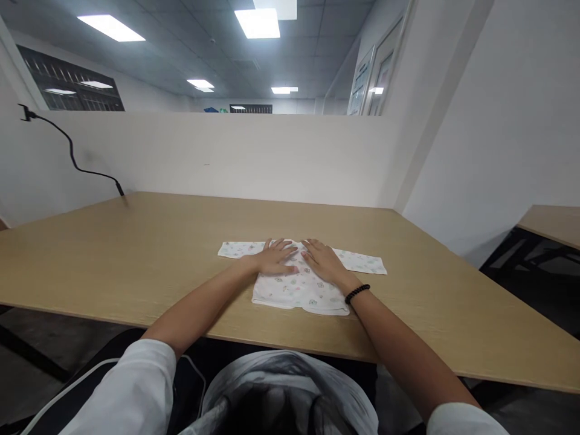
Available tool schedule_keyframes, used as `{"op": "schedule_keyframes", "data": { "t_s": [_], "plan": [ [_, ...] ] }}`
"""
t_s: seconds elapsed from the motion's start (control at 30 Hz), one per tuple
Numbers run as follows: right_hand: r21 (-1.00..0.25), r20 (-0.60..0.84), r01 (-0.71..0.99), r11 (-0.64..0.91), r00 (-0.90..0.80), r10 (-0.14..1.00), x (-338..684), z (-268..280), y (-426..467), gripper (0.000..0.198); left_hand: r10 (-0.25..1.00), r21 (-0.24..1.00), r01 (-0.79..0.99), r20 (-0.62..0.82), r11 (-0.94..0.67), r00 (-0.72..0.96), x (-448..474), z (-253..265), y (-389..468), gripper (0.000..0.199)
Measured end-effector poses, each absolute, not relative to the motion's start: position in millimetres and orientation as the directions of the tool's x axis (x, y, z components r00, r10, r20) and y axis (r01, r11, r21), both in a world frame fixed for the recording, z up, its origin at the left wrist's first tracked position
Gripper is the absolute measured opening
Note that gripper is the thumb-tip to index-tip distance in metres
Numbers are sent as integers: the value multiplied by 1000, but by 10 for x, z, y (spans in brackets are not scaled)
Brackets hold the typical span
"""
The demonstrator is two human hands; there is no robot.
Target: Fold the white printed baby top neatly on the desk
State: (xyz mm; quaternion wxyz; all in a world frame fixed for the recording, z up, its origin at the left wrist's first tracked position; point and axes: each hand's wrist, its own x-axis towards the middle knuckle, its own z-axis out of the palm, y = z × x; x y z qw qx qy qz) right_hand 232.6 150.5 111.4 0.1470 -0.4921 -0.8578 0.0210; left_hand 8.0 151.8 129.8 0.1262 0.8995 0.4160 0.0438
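Observation:
A small white long-sleeved shirt [294,295] with a pastel print lies flat on the wooden table, its sleeves stretched out to both sides and its hem toward me. My left hand [274,258] rests palm down on the upper left of the shirt, fingers spread. On the upper right, my right hand [325,260] also lies flat, with its fingers extended. Both hands touch the cloth and grip nothing. The shirt's neckline is partly hidden by my fingers. A dark beaded bracelet [357,293] circles my right wrist.
The wooden table [149,254] reaches back to a white partition [254,157]. A black gooseneck phone holder [72,151] is fixed at the table's far left corner. Another table [555,220] stands beyond the right side.

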Motion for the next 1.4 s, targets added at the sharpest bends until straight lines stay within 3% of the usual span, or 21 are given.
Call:
{"op": "schedule_keyframes", "data": {
  "t_s": [0.17,0.3,0.43,0.57,0.63,0.73,0.83,0.9,1.0,1.13,1.27,1.33,1.4],
  "plan": [
    [-178,-38,887,426,-439,898,2318,931,1601,66,742,240,756,-168,-608,650,245,1027,1517,100],
    [-145,-13,916,374,-380,925,2439,917,1658,69,690,214,694,-108,-687,716,194,1107,1490,95],
    [-130,-13,962,240,-244,970,2580,906,1707,68,511,206,501,-6,-840,860,235,1156,1379,76],
    [-257,-76,940,226,-252,965,2754,945,1769,74,423,300,441,-125,-846,897,305,1178,1298,77],
    [-323,-42,926,195,-220,975,2895,983,1802,72,449,331,459,-109,-825,887,246,1223,1357,75],
    [-315,41,949,-5,19,999,3173,1001,1831,68,656,349,598,68,-722,752,-43,1276,1602,66],
    [-274,75,917,-289,320,945,3443,983,1829,73,915,377,839,248,-393,318,-529,1228,1917,53],
    [-293,94,835,-465,509,855,3580,993,1824,82,967,444,886,256,-134,18,-876,1157,2076,41],
    [-308,58,731,-609,653,755,3717,1062,1827,89,972,471,879,163,75,-170,-1262,1076,2195,32],
    [-264,-31,816,-515,526,850,3804,1138,1827,61,976,511,850,84,131,-201,-1388,1069,2257,22],
    [-272,7,877,-396,413,911,3792,1155,1819,38,980,572,805,14,154,-197,-1342,1082,2325,31],
    [-348,39,856,-382,420,907,3778,1167,1819,34,981,621,769,-3,152,-192,-1357,1091,2339,31],
    [-504,69,795,-337,426,902,3774,1187,1817,33,982,684,715,-12,145,-187,-1396,1107,2326,26]
  ]
}}
